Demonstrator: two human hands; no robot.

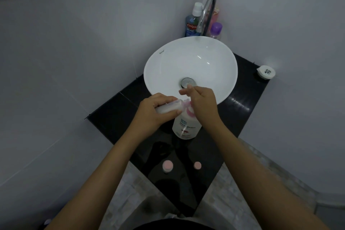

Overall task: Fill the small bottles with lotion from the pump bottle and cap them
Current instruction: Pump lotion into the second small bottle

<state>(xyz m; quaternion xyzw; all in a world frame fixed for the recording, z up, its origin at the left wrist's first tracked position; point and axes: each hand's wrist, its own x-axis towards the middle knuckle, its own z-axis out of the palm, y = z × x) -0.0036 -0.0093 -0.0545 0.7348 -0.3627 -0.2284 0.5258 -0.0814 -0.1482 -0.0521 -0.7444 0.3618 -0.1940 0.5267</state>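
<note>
A white pump bottle (186, 127) with a pink pump stands on the black counter (115, 115) in front of the sink. My left hand (155, 112) grips a small clear bottle (169, 107), tilted sideways with its mouth against the pink pump nozzle. My right hand (202, 101) rests on top of the pump head, fingers curled over it. Nearer to me on the counter stand a small pink-capped bottle (167, 166) and a loose pink cap (197, 165).
A white bowl sink (190, 58) with a chrome tap (208, 11) sits behind the pump bottle. A blue mouthwash bottle (192, 22) and a purple-capped bottle (216, 31) stand by the tap. A white round container (266, 72) sits at the counter's right corner.
</note>
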